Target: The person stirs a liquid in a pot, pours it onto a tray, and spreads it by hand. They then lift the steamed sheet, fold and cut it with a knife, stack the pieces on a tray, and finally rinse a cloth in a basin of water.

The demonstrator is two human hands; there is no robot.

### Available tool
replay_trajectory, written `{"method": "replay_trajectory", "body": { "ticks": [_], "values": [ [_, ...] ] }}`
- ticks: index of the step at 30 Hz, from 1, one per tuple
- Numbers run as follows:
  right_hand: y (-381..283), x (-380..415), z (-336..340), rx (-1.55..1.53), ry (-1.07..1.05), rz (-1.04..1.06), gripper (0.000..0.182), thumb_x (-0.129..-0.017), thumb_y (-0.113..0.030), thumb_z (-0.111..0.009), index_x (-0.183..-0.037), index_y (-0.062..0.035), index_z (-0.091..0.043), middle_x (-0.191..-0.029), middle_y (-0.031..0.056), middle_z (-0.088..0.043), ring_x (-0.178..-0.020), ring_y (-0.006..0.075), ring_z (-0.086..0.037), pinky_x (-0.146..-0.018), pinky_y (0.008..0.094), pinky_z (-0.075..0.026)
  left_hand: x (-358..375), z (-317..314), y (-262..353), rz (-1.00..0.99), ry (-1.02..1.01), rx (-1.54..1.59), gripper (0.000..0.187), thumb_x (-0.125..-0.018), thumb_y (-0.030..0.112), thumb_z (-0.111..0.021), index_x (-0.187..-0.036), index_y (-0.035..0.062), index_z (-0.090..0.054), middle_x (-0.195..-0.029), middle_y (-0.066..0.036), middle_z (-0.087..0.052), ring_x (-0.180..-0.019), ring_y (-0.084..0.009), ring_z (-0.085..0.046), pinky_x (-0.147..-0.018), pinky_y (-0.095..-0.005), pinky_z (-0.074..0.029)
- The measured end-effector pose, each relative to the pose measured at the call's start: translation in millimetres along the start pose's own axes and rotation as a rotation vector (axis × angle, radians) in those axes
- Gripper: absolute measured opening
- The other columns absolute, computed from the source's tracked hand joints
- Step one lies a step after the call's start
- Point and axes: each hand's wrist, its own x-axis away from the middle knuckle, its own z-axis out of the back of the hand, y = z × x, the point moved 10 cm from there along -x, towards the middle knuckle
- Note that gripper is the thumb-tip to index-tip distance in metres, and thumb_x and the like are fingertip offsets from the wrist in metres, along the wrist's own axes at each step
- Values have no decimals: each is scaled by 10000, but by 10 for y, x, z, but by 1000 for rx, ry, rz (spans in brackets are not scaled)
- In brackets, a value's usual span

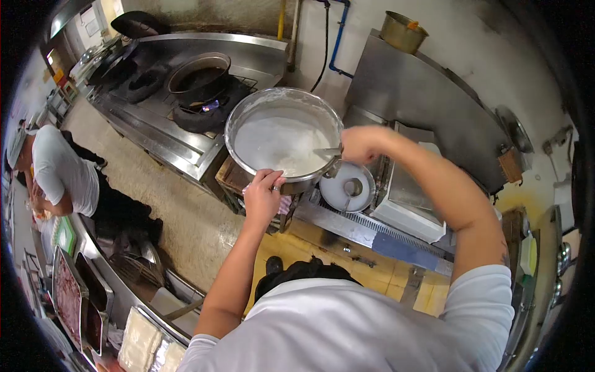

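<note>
A large stainless steel bowl (238, 162) of white, milky liquid (279, 137) stands in front of me, beside the stove. My left hand (263, 197) grips its near rim, with a ring on one finger and a red-and-white checked cloth (284, 204) under the hand. At the bowl's right edge, my right hand (362, 144) is closed around a flat metal utensil (326, 152). The utensil's visible end reaches over the rim to the liquid; whatever is below the surface is hidden.
On the stove at left, a dark pan (199, 77) sits over a lit burner. A smaller white-filled pot (347, 187) with a ladle in it stands right of the bowl. Another person (68, 170) works at the left counter, near trays (69, 294). A brass-coloured pot (403, 32) rests on the back ledge.
</note>
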Motion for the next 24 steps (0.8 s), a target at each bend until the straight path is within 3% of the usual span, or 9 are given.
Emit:
{"method": "replay_trajectory", "body": {
  "ticks": [2,6,8,10,11,14,17,20,24],
  "values": [
    [260,174,129,-636,59,-183,209,-846,-143,-652,-803,60,-679,-686,144,-668,-458,198,-544,-384,360,-398,4,15,10,-13,16,-2,178,-892,183,-750,-1037,82,-771,-1032,-88,-706,-848,-312,-705,-736,-386,-552],
    [355,230,-6,-1079,181,-235,275,-888,-238,-701,-822,29,-700,-699,150,-684,-470,188,-594,-383,337,-426,-14,-6,11,-9,-6,59,184,-894,149,-743,-1057,66,-767,-1053,-106,-704,-863,-319,-704,-755,-379,-553],
    [357,454,113,-996,426,-299,341,-890,-261,-703,-1077,22,-736,-813,198,-728,-759,261,-745,-645,426,-587,-4,11,111,-10,2,93,198,-907,136,-738,-1077,37,-761,-1102,-117,-708,-872,-302,-709,-775,-374,-554],
    [441,617,127,-857,962,-248,396,-876,-307,-721,-1109,14,-738,-931,233,-750,-890,325,-751,-824,455,-585,51,-24,206,-39,2,100,207,-916,135,-732,-1095,33,-756,-1113,-123,-706,-869,-295,-709,-758,-358,-558],
    [453,742,-41,-1047,1052,-251,450,-868,-354,-744,-1142,3,-735,-986,241,-747,-952,359,-739,-882,426,-567,105,-66,321,-119,-2,93,210,-928,121,-722,-1116,30,-747,-1107,-126,-699,-827,-255,-694,-707,-321,-551],
    [529,1035,-616,-1393,1231,-137,571,-891,-273,-772,-1329,53,-608,-1072,195,-744,-855,161,-711,-790,320,-556,325,-276,719,-87,-110,177,206,-939,87,-705,-1132,26,-739,-1096,-121,-687,-781,-189,-658,-651,-285,-528],
    [970,1107,-1526,-1612,1284,-208,559,-895,-239,-782,-1340,47,-600,-1113,195,-733,-882,143,-701,-795,306,-553,663,-902,715,29,-256,316,209,-936,45,-693,-1140,14,-730,-1109,-113,-672,-745,-135,-617,-611,-258,-502],
    [1775,1148,-2579,-1485,1258,-506,614,-871,-309,-789,-1336,45,-602,-1105,211,-734,-901,194,-722,-821,338,-558,878,-1514,971,98,-396,292,210,-932,35,-695,-1137,3,-724,-1141,-113,-663,-737,-123,-620,-597,-253,-499],
    [2936,1521,-3412,-1163,1144,-861,668,-835,-423,-762,-1293,45,-628,-1150,270,-703,-1008,377,-716,-874,459,-561,1167,-2420,1297,204,-471,315,204,-933,37,-698,-1133,11,-722,-1136,-114,-662,-704,-128,-632,-600,-256,-509]
  ]
}}
